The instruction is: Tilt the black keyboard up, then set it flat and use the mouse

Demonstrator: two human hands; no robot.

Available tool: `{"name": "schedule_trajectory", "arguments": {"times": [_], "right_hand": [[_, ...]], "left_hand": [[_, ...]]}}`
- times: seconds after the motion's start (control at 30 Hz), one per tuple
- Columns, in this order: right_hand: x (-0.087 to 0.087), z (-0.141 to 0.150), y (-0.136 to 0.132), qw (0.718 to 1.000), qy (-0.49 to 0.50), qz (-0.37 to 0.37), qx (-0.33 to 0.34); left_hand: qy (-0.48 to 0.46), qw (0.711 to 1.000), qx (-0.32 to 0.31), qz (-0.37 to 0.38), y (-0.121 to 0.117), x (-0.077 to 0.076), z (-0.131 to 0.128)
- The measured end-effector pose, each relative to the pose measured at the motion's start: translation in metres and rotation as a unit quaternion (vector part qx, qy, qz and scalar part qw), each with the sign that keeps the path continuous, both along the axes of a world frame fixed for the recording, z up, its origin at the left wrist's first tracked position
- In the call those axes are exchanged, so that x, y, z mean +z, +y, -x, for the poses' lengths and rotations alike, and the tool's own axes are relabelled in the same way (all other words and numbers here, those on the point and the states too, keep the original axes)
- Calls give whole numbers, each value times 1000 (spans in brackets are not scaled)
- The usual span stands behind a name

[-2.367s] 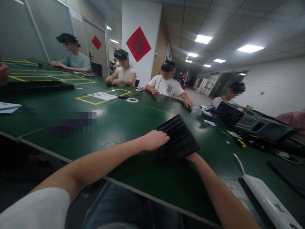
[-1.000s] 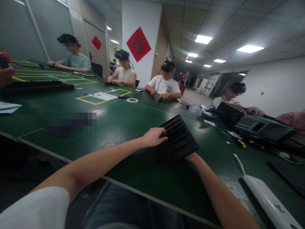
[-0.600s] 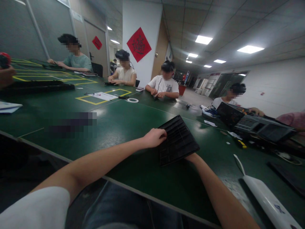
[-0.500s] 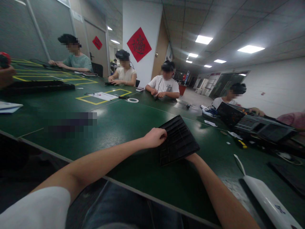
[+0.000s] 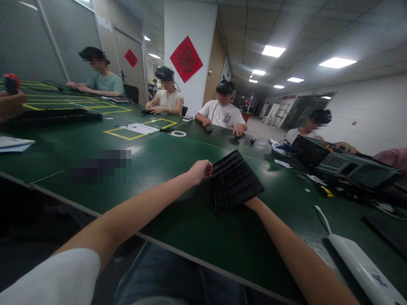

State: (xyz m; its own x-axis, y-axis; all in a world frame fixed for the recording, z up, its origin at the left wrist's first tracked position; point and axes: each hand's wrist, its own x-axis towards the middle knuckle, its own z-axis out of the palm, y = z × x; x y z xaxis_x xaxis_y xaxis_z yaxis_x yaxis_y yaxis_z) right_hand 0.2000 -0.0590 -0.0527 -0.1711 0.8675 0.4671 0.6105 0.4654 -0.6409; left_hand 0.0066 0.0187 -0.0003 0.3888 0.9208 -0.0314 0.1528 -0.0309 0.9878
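A black, rectangular, tray-like piece [image 5: 237, 182] with raised ribs dividing its face is tilted above the green table. My right hand [image 5: 253, 203] supports it from behind and below; the fingers are hidden by the piece. At its left edge is my left hand [image 5: 202, 170], closed with the fingers curled in. Whether anything small sits between those fingertips I cannot make out.
A white power strip [image 5: 365, 264] lies at the near right. Farther right are an opened grey computer case [image 5: 352, 163] and a yellow-black tool [image 5: 326, 192]. A white tape ring [image 5: 178, 133] lies beyond my hands. Several people sit around the table [image 5: 152, 169].
My left hand has moved left and up, from over the ribbed face to the left edge. The black piece has shifted slightly left. A person across the table has moved one hand outward.
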Motion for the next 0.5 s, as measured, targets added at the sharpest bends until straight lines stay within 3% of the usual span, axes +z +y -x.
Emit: {"name": "schedule_trajectory", "arguments": {"times": [0.07, 0.13, 0.2, 0.3, 0.4, 0.5], "right_hand": [[1, 0, 6, 1000, -2, 5, 14], [1, 0, 14, 1000, 2, 8, 20], [-1, 1, 23, 1000, 13, 6, 21], [-9, 2, 34, 999, 34, -13, 13], [-15, 1, 40, 999, 41, -26, 1], [-16, 0, 40, 999, 48, -12, -4]], "left_hand": [[-36, 995, 3, 97, 4, 1, 2], [-14, 996, -10, 84, 4, -1, 2], [50, 998, -35, -10, 2, -6, 0], [174, 968, -75, -165, 0, -15, -4], [256, 931, -102, -239, 2, -21, -5], [276, 901, -109, -315, 6, -24, -8]]}}
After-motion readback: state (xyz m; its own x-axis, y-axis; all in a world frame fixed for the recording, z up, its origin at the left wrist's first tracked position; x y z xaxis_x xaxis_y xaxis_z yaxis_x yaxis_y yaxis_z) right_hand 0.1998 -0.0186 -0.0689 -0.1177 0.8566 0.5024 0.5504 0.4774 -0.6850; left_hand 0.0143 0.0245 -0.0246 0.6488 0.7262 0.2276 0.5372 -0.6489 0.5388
